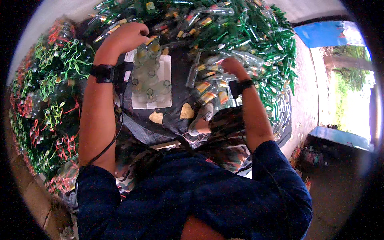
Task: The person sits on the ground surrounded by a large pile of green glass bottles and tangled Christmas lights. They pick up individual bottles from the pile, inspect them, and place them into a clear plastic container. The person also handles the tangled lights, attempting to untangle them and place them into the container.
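Note:
My left hand [130, 35] reaches over the back of a white tray [165, 66], its fingers curled down at a glass bottle [151, 41] with a yellow-orange label. Several clear glass bottles [151, 66] stand upright in the tray, their round mouths facing up. Farther right, my right hand [233, 67] is over a heap of loose clear bottles [250, 59]. Blur and the bottles around it hide whether its fingers grip one. Bottles with orange and white labels [209, 97] lie close to it.
Green bottles [256, 32] pile high at the back and right. On the left stand filled net sacks [48, 100] with green and red mesh. Two tan scraps [187, 111] lie on the dark sheet [182, 76] near my shoe [207, 113]. A bright doorway [346, 80] is at the right.

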A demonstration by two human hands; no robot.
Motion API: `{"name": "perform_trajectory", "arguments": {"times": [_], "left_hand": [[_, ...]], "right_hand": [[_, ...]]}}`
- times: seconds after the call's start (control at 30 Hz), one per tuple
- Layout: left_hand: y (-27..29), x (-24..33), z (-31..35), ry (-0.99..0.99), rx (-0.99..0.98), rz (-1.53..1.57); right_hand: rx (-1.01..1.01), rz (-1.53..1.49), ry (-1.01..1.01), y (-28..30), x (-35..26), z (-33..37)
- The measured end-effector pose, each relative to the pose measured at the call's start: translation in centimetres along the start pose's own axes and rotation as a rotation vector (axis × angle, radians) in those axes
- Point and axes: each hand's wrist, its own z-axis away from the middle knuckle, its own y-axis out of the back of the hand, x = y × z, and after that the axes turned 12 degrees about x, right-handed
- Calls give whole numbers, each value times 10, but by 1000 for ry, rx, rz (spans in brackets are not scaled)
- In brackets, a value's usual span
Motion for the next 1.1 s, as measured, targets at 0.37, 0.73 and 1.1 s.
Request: {"name": "perform_trajectory", "arguments": {"times": [0.37, 0.73, 1.1], "left_hand": [[4, 1, 7, 73, -24, 35], [-1, 8, -4, 101, -55, 72], [-17, -1, -9, -56, -28, -123]], "right_hand": [[31, -806, -469, -188, -48, 55], [508, -103, -347, -279, 37, 31], [248, -1910, -900, -212, 19, 27]]}}
